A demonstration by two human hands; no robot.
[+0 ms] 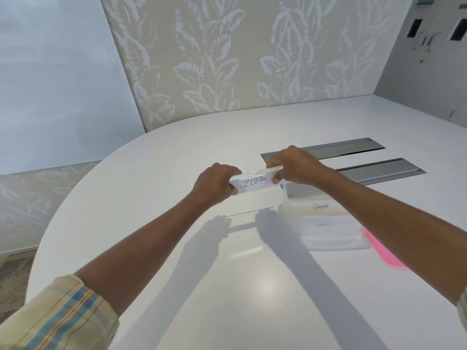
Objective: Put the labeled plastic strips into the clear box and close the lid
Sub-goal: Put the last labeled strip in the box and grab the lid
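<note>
A pale blue wall point(50, 84) stands left; a beige leaf-patterned panel point(214, 59) backs the glossy white rounded desk point(177, 248). My left hand point(214, 183) and right hand point(293, 168) each pinch one end of the clear plastic strip labelled ZEBRA point(255, 184), held above the desk. At right lie two grey metal slots point(353, 147), the clear plastic box point(326, 223) and a pink sheet point(384, 251).

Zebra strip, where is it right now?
In the head view, the ZEBRA strip is mid-frame, held above the white table between the left hand and right hand, left of the clear box.

White table point(177, 152), clear box point(336, 245), pink sheet point(384, 253)
</note>
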